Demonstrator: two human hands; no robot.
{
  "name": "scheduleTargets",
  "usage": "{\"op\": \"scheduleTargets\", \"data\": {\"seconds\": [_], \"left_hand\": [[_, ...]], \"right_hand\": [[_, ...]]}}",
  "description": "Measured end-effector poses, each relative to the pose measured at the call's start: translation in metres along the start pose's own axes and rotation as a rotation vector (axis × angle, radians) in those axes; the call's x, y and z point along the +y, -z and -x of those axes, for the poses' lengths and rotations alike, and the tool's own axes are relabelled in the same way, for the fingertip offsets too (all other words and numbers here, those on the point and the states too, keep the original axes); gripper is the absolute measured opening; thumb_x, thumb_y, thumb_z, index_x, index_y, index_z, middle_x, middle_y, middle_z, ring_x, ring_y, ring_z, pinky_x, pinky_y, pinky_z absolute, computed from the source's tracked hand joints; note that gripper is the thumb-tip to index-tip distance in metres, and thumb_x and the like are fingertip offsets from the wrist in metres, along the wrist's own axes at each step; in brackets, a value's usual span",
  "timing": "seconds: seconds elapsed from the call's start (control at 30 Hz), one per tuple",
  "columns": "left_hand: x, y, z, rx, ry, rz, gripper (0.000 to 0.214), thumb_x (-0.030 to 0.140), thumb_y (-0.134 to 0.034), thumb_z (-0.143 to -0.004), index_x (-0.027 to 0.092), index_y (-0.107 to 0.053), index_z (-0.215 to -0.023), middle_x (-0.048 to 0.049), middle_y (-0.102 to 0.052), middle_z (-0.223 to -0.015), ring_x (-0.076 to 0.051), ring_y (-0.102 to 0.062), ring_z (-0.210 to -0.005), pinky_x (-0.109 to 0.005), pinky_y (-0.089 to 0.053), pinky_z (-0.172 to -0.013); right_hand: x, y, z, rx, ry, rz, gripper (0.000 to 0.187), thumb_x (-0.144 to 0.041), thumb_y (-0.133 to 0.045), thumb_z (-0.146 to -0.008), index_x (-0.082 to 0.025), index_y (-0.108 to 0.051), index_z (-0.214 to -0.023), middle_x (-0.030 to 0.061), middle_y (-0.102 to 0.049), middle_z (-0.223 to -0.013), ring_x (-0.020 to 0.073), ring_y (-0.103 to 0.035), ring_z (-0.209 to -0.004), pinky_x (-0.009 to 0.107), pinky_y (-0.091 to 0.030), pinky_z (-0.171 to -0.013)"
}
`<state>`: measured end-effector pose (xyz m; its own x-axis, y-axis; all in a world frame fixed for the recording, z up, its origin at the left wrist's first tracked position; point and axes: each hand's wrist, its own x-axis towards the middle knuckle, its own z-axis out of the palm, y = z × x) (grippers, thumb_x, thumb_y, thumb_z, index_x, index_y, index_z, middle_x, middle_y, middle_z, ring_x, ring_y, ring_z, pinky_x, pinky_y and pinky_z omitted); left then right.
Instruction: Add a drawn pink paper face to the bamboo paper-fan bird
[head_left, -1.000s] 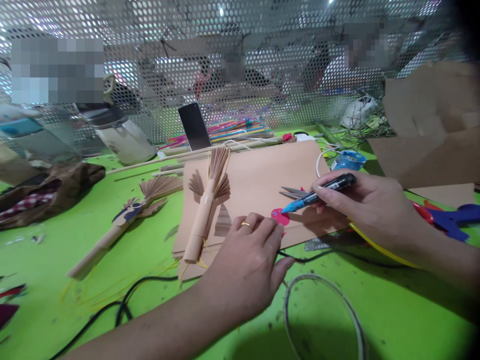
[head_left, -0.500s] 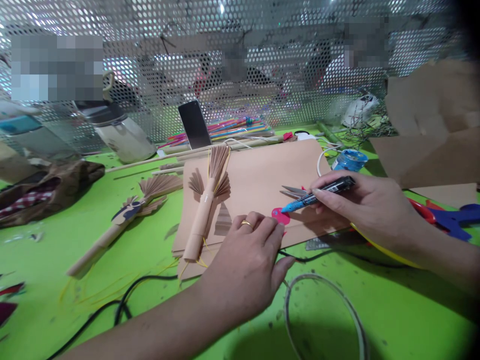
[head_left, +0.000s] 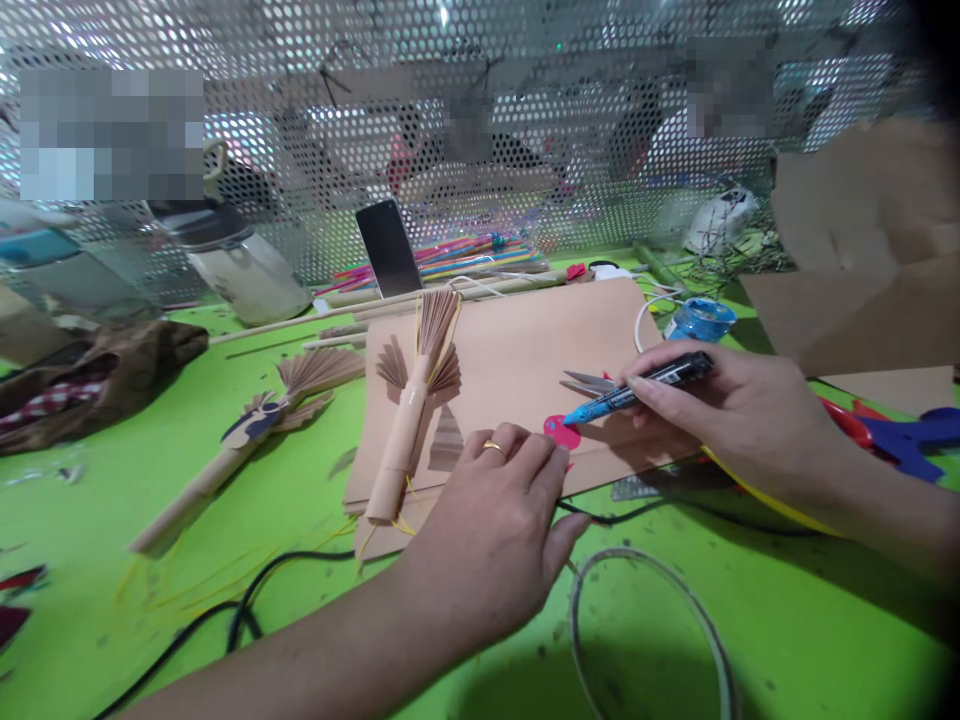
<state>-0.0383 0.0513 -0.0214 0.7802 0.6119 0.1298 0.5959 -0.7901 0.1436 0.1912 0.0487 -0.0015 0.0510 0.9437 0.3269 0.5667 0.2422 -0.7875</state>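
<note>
My right hand (head_left: 720, 420) grips a blue marker pen (head_left: 626, 397), its tip on a small red paper shape (head_left: 564, 433) with blue marks. That shape lies on a stack of brown paper (head_left: 525, 340). Flat on the stack's front edge rests my left hand (head_left: 502, 510), a ring on one finger, the fingertips at the red shape's edge. Open scissor blades (head_left: 589, 383) show behind the pen. Left of my left hand lies a rolled paper figure with pleated fans (head_left: 405, 430). A second rolled figure (head_left: 247, 440) with a dark-marked piece sits farther left.
A phone (head_left: 388, 248) leans at the back near colourful sticks (head_left: 480, 255). Behind stands a perforated metal screen (head_left: 525, 120). A blue paint jar (head_left: 701, 320) and red-blue scissors handles (head_left: 892, 440) are at right. A black cable (head_left: 292, 557) and a white loop (head_left: 701, 610) lie in front.
Both hands stay almost where they were. The pen tip remains on the red shape, with only a very slight shift of the pen.
</note>
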Motion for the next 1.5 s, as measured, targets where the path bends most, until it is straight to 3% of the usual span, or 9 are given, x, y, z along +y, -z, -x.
{"op": "scheduleTargets", "data": {"seconds": [0.53,0.8,1.23,1.5], "left_hand": [[0.0004,0.0003,-0.0003,0.006,0.000,0.001,0.041,0.043,-0.043,-0.096,0.016,-0.055,-0.124,-0.0094,-0.057,-0.115,-0.029,-0.043,-0.105,-0.050,-0.040,-0.092],[0.0001,0.0009,-0.0010,0.009,0.000,-0.001,0.041,0.042,-0.044,-0.096,0.016,-0.055,-0.125,-0.0094,-0.057,-0.115,-0.029,-0.043,-0.105,-0.050,-0.041,-0.091],[0.0004,0.0014,-0.0011,-0.002,0.001,0.002,0.040,0.042,-0.044,-0.095,0.016,-0.055,-0.124,-0.0095,-0.057,-0.114,-0.029,-0.042,-0.105,-0.050,-0.040,-0.091],[0.0008,0.0017,-0.0006,-0.003,-0.001,0.009,0.041,0.042,-0.043,-0.096,0.015,-0.055,-0.124,-0.0096,-0.057,-0.114,-0.029,-0.042,-0.105,-0.050,-0.040,-0.091]], "right_hand": [[0.0009,0.0022,0.0020,-0.008,0.051,0.044,0.019,-0.041,-0.063,-0.084,-0.023,-0.069,-0.089,-0.0002,-0.072,-0.086,0.0138,-0.066,-0.068,0.024,-0.052,-0.061],[0.0003,0.0033,0.0002,-0.055,0.125,0.076,0.011,-0.028,-0.060,-0.085,-0.026,-0.068,-0.092,-0.0008,-0.072,-0.093,0.0146,-0.067,-0.073,0.025,-0.054,-0.062],[-0.0032,0.0030,-0.0012,-0.027,0.141,0.059,0.011,-0.023,-0.060,-0.081,-0.025,-0.068,-0.088,0.0000,-0.072,-0.093,0.0182,-0.068,-0.084,0.029,-0.055,-0.071],[-0.0025,0.0038,-0.0001,-0.085,0.155,0.052,0.012,-0.022,-0.060,-0.082,-0.027,-0.068,-0.090,-0.0007,-0.072,-0.094,0.0185,-0.067,-0.088,0.030,-0.053,-0.075]]}}
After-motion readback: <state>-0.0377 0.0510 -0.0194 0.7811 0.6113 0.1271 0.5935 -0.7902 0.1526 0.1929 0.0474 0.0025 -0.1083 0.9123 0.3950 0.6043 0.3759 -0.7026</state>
